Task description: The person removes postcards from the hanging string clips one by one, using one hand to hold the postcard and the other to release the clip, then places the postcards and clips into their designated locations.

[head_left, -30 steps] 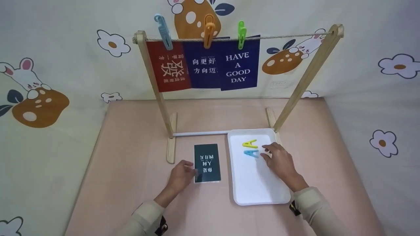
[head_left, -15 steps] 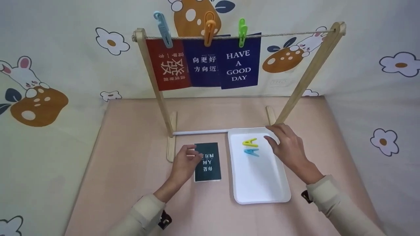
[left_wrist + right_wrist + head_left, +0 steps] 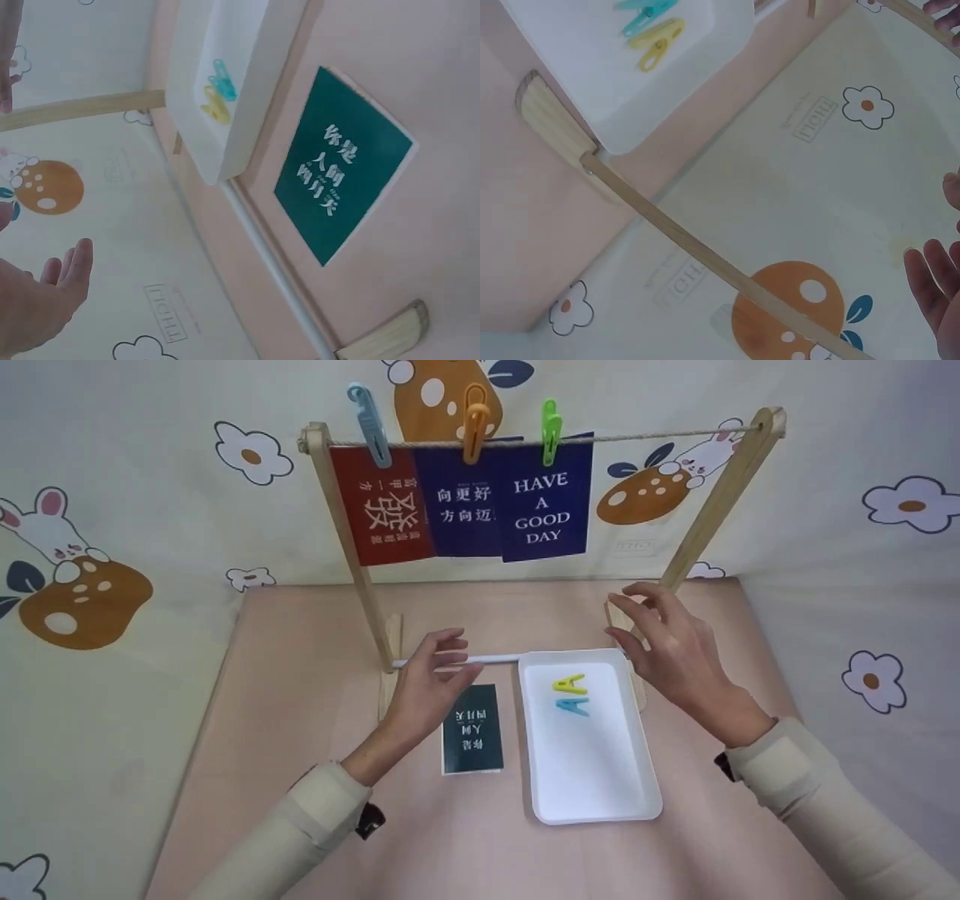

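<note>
Left hand [image 3: 429, 686] and right hand [image 3: 677, 649] hung empty, fingers parted. Below the left lay the dark green card [image 3: 472, 739]; inward of the right, the rimmed white tray [image 3: 589, 780] seemingly corralled the yellow clothespin [image 3: 570, 685] and blue clothespin [image 3: 572, 706].

A green card [image 3: 476, 735] lies apparently flat beside the tray [image 3: 596, 780] holding two clips [image 3: 561, 685].

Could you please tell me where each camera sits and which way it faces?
Head: worn there, facing forward and down at the frame; left hand, right hand and sleeves show.
Left wrist: worn there, facing the green card and tray; both hands partly show.
Right wrist: worn there, facing the tray and right post; both hands partly show.
Both wrist views share yellow peg and blue peg.
</note>
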Motion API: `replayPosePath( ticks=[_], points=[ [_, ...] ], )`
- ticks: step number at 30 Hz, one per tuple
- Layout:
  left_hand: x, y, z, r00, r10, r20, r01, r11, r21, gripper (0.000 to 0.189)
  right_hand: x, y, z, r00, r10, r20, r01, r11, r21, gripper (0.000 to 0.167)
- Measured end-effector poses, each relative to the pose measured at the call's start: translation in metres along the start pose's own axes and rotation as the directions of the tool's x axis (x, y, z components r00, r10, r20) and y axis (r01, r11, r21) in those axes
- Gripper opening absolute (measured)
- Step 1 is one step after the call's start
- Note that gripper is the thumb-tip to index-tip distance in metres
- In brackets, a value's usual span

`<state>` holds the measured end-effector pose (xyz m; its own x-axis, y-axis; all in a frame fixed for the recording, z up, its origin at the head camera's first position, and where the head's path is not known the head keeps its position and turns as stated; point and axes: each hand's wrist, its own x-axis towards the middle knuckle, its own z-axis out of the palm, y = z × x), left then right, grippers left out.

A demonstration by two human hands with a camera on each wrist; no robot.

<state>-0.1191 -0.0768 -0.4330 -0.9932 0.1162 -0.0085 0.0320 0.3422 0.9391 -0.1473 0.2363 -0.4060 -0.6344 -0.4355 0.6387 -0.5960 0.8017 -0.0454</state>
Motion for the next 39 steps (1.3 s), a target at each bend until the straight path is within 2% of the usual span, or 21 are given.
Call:
replayPosePath(
  ticks=[4,10,17,20,24,29,32,39],
  points=[
    [0.008,0.014,-0.003,0.999,0.048,0.003,-0.048,0.997,-0.054,0.059,0.016,0.002,-0.01,0.999,-0.041,-0.005,0.041,0.999,-0.029,0.045],
    [0.018,0.026,-0.007,0.995,0.099,0.014,-0.097,0.989,-0.112,0.058,0.036,0.004,-0.018,0.995,-0.101,0.02,0.102,0.992,-0.077,0.049],
    [0.027,0.036,-0.007,0.984,0.179,-0.002,-0.177,0.969,-0.171,0.058,0.052,0.003,-0.029,0.991,-0.105,0.082,0.113,0.988,-0.104,0.052],
    [0.032,0.04,-0.006,0.975,0.221,-0.027,-0.221,0.952,-0.213,0.056,0.061,0.002,-0.032,0.991,-0.125,0.046,0.127,0.99,-0.063,0.051],
    [0.037,0.047,-0.005,0.968,0.243,-0.062,-0.251,0.936,-0.248,0.056,0.077,-0.001,-0.033,0.983,-0.179,-0.051,0.179,0.984,0.009,0.05],
    [0.043,0.058,-0.002,0.967,0.25,-0.057,-0.256,0.927,-0.274,0.058,0.094,-0.001,-0.039,0.963,-0.238,-0.129,0.24,0.971,-0.002,0.053],
    [0.047,0.063,-0.001,0.968,0.247,-0.052,-0.251,0.928,-0.277,0.058,0.104,0.0,-0.045,0.957,-0.248,-0.149,0.248,0.969,-0.023,0.055],
    [0.053,0.068,0.001,0.966,0.25,-0.067,-0.259,0.926,-0.274,0.059,0.131,-0.004,-0.053,0.956,-0.265,-0.126,0.258,0.964,-0.073,0.055]
  ],
)
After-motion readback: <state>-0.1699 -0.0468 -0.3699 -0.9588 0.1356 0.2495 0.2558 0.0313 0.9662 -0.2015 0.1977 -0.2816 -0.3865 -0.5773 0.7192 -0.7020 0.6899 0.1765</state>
